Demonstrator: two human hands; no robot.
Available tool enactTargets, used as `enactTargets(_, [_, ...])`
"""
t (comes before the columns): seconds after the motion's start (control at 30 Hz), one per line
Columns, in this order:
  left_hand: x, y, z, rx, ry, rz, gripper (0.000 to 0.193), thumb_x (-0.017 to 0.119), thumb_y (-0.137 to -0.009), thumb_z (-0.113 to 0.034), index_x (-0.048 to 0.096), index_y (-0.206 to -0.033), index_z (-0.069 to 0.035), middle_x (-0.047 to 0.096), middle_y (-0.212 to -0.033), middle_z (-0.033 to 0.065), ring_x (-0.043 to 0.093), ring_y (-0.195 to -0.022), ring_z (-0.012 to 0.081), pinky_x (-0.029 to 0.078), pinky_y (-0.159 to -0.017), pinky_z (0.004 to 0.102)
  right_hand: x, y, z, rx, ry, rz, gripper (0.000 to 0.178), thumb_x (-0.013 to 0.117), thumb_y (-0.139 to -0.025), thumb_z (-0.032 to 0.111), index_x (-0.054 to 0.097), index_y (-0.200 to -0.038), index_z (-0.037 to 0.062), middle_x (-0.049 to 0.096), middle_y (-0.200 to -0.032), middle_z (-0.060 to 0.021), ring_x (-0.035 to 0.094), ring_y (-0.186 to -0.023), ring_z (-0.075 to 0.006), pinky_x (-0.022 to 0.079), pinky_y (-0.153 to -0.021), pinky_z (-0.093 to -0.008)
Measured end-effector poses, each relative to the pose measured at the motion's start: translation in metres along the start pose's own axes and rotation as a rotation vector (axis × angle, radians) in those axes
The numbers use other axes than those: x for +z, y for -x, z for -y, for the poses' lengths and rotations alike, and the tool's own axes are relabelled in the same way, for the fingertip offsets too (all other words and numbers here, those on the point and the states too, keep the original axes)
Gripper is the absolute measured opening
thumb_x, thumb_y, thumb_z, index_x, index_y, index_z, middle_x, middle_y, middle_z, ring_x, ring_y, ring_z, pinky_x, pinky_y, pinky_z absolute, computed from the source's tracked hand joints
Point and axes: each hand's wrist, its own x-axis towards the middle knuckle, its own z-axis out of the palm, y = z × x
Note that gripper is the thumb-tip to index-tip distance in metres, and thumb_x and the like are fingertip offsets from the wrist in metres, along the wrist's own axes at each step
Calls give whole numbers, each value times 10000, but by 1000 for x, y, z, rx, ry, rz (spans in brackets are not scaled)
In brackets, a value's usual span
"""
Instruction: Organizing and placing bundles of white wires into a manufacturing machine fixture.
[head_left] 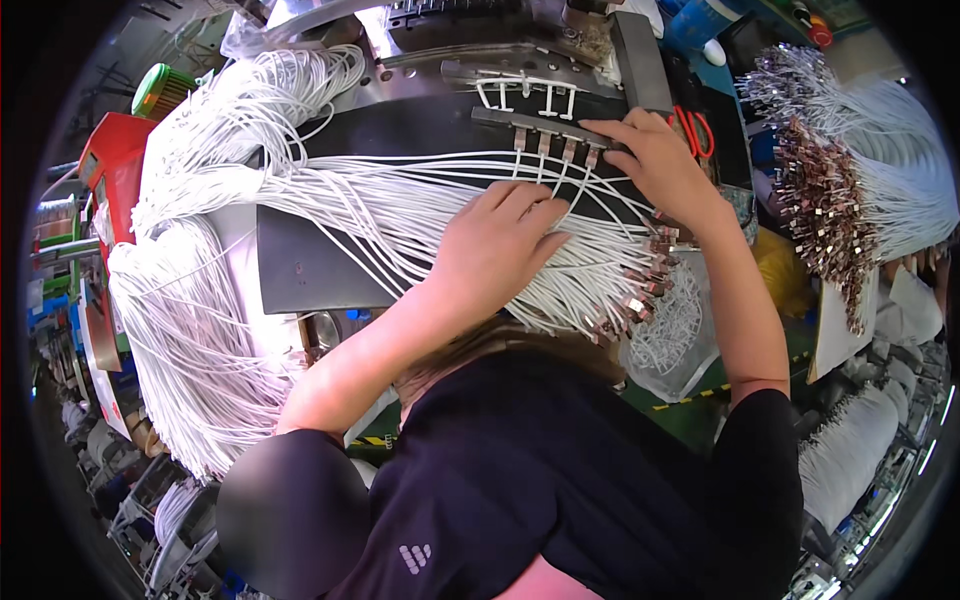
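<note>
White cables (390,220) with copper-coloured end pieces (655,262) lie in a thick bundle across the bench. My left hand (500,245) rests on the bundle, its fingers bent over a few strands; the fingertips partly hide what they hold. Just beyond, a narrow dark bar (535,124) carries several copper-coloured end pieces side by side, their cables running back toward me. At the bar's right end is my right hand (655,165), index finger along the bar and thumb below, with the bar's end between them. White plastic pieces (548,98) stand behind the bar.
Red-handled scissors (692,132) lie right of my right hand. More cable bundles hang at the left (190,340) and right (870,180). A clear bag of white bits (668,325) hangs at the bench's near edge. A red machine (112,170) stands far left.
</note>
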Motion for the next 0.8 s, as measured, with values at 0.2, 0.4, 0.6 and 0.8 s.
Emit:
enactTargets(0.2, [-6,-8,12,-108,-204,131,181,694,-863,-231,653,-795,-68,624,-803,70,627,-790,266,518,-676,385,22,-64,-3,-39,-303,-201,277,590,-956,224,646,-1195,95,600,-1020,-158,587,-982,-330,462,-848,-373])
enactTargets(0.4, [-22,-40,33,-209,-379,162,235,676,-852,-249,658,-700,-70,628,-709,69,639,-701,252,521,-617,387,56,-197,-44,-70,-149,-663,369,642,-903,325,645,-1124,29,654,-1031,-172,617,-960,-332,488,-840,-421])
enactTargets(0.6, [-19,-105,99,-270,-462,53,268,645,-827,-291,674,-693,-61,678,-724,132,687,-720,286,540,-643,405,40,-252,-30,-2,51,-524,414,659,-876,332,632,-1109,-9,690,-964,-173,650,-861,-329,511,-764,-450])
enactTargets(0.8, [-8,-136,145,-470,-299,30,269,650,-849,-286,695,-815,-23,672,-762,171,666,-780,371,528,-731,490,54,-246,-44,27,303,-690,374,606,-916,313,632,-1105,-9,685,-978,-209,646,-898,-374,502,-790,-462])
